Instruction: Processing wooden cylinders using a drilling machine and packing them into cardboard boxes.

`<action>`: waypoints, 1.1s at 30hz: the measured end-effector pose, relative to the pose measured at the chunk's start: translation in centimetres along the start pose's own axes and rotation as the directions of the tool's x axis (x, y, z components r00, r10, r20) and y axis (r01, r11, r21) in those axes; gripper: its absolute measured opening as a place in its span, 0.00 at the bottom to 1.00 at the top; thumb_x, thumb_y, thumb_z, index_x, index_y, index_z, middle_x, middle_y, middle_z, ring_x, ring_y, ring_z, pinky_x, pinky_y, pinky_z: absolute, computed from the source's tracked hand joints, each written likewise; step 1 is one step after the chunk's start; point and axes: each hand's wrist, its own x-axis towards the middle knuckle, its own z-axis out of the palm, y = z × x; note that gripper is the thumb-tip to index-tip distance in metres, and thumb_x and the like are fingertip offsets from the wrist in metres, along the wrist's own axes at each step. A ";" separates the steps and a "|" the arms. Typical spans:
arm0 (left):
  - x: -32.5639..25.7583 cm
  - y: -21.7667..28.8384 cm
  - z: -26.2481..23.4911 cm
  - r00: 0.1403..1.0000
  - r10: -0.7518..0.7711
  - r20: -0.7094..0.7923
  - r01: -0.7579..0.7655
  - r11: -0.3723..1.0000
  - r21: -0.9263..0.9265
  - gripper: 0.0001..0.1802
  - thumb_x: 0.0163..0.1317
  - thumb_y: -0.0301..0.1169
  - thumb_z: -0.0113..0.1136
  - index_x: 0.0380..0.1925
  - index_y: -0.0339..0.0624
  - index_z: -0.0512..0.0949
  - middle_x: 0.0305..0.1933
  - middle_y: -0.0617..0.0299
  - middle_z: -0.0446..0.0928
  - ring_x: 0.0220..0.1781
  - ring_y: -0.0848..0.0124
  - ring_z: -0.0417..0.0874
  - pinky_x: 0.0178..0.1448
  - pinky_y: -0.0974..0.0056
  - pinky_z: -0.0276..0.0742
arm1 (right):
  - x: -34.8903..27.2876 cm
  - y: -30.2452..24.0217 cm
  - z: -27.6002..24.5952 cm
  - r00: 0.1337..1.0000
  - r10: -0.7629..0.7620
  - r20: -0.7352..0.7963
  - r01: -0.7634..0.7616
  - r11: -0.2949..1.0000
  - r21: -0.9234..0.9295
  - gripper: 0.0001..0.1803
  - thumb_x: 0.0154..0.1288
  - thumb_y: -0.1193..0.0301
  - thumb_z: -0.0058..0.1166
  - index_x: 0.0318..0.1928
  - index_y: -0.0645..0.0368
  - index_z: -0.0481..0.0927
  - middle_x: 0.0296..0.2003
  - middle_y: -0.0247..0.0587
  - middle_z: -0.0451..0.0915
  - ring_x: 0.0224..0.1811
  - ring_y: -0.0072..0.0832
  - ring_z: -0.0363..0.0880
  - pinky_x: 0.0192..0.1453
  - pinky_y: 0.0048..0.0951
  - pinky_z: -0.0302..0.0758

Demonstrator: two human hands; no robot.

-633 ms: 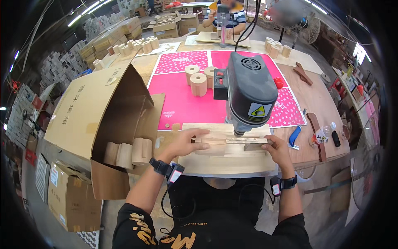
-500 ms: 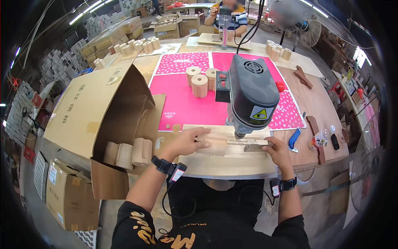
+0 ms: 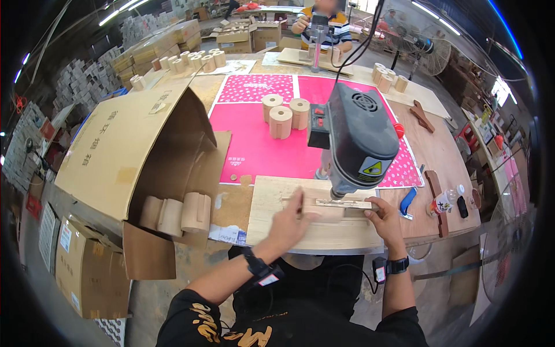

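Note:
Under the bench drill (image 3: 361, 136), a pale wooden piece (image 3: 326, 214) lies on the light wooden base board (image 3: 269, 231), with a narrow slotted strip (image 3: 352, 203) along its far side. My left hand (image 3: 287, 225) is at the left end of that piece, somewhat blurred, with thumb and fingers apart; whether it touches the wood I cannot tell. My right hand (image 3: 384, 218) pinches the right end of the strip between thumb and fingers. The drill's chuck (image 3: 337, 194) is just above the strip; its bit is hard to make out.
Three bored wooden cylinders (image 3: 280, 122) stand on the pink sheet (image 3: 248, 139). An open carton (image 3: 110, 156) at the left holds more cylinders (image 3: 196, 212). To the right are a blue-handled tool (image 3: 408, 201), a bottle (image 3: 442, 202) and dark wooden pieces (image 3: 422, 117). Across the table, a person (image 3: 326, 29) works.
My left hand has moved slightly down and right, its fingers now turned upward beside the wooden piece. My right hand stays at the strip's end. The view has shifted slightly.

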 end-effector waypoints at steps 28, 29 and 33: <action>-1.6 -3.7 0.9 0.964 0.266 -0.006 -0.233 0.855 0.464 0.44 0.55 0.33 0.69 0.67 0.23 0.58 0.37 0.45 0.80 0.31 0.56 0.84 0.30 0.59 0.80 | 2.7 -16.2 -3.4 0.895 -0.430 -0.119 0.405 0.895 -0.185 0.19 0.76 0.64 0.45 0.33 0.66 0.77 0.22 0.36 0.70 0.26 0.22 0.67 0.32 0.26 0.65; -1.5 -3.8 0.9 0.958 0.284 -0.035 -0.235 0.850 0.471 0.44 0.55 0.33 0.69 0.67 0.23 0.58 0.37 0.45 0.80 0.31 0.56 0.84 0.30 0.59 0.80 | 0.8 -14.8 -2.7 0.896 -0.430 -0.112 0.395 0.886 -0.244 0.16 0.73 0.67 0.48 0.31 0.65 0.79 0.22 0.38 0.70 0.24 0.23 0.67 0.31 0.28 0.65; -1.6 -3.8 0.9 0.949 0.313 -0.030 -0.263 0.842 0.470 0.45 0.55 0.33 0.69 0.67 0.23 0.58 0.37 0.46 0.80 0.30 0.56 0.84 0.30 0.59 0.80 | -1.2 -8.4 0.0 0.741 -0.671 0.034 0.655 0.710 -0.259 0.06 0.63 0.72 0.58 0.33 0.63 0.82 0.26 0.41 0.77 0.24 0.35 0.73 0.29 0.33 0.68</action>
